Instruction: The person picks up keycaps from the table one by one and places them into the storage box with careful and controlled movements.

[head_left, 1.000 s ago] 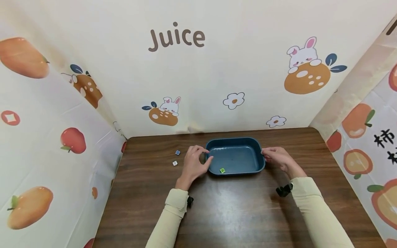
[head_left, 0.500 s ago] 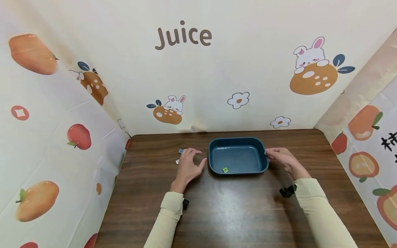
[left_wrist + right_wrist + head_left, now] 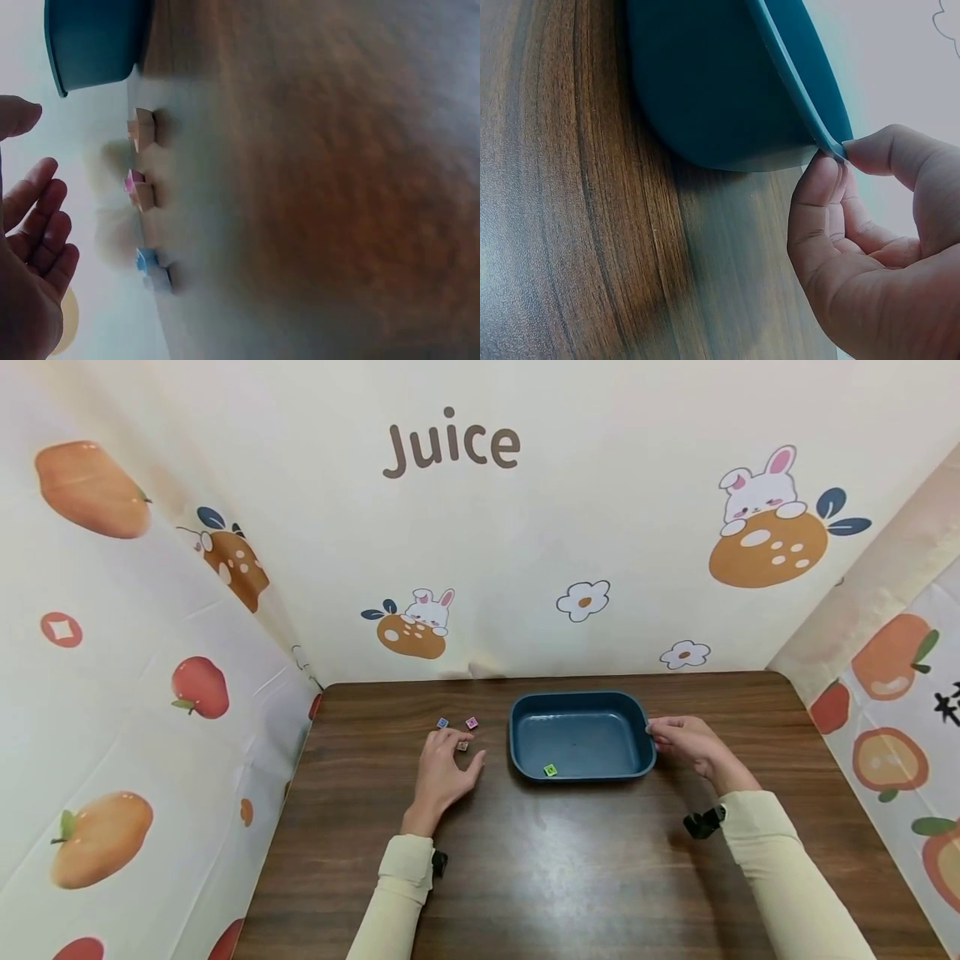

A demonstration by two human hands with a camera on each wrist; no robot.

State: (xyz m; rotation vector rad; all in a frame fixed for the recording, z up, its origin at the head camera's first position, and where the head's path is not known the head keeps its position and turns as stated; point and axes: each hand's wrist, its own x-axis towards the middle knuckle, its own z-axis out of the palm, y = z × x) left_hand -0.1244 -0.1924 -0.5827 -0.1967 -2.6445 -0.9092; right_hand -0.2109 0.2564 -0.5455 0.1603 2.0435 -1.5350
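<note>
A dark blue tray stands on the wooden table, a small green cube lying inside at its front left. My right hand pinches the tray's right rim between thumb and fingers, as the right wrist view shows closely. Left of the tray, my left hand hovers with thumb and fingers spread apart, holding nothing. Around its fingertips lie a blue cube, a pink cube and a brownish cube. A whitish cube shows beside the blue one in the left wrist view; the hand hides it from the head camera.
Behind the table rises a pale printed backdrop, close past the tray's far side. Similar fruit-printed sheets hang along the left and right table edges. Each wrist carries a small black camera.
My left hand has moved left from the tray's left rim to over the loose cubes. The pink and brownish cubes have come into sight; the white one is now covered. My right hand keeps its pinch.
</note>
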